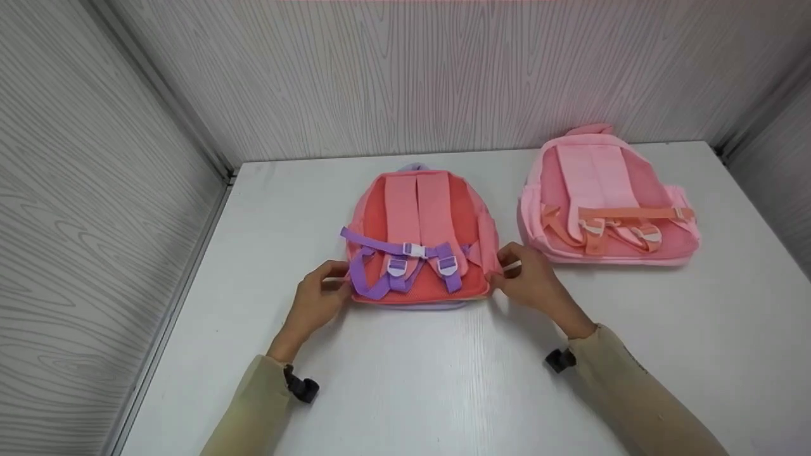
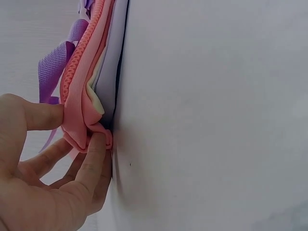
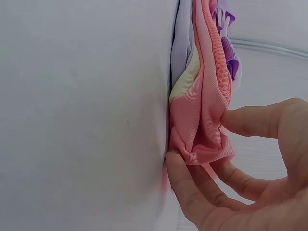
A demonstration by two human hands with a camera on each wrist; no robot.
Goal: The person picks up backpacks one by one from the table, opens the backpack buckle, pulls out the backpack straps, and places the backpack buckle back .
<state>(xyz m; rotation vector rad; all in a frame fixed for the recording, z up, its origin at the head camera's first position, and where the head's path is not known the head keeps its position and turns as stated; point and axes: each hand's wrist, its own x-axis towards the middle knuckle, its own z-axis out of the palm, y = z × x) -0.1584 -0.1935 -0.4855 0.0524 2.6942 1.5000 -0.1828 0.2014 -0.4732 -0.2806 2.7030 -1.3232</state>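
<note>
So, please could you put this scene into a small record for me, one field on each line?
Surface: white table
Held item: coral backpack, lying with its strap side up
Held item details: purple straps, white buckles
Left grip: pinches the backpack's lower left corner
Right grip: pinches its lower right corner
Other item: pink backpack, to the right, strap side up, not held
Other item details: orange straps
</note>
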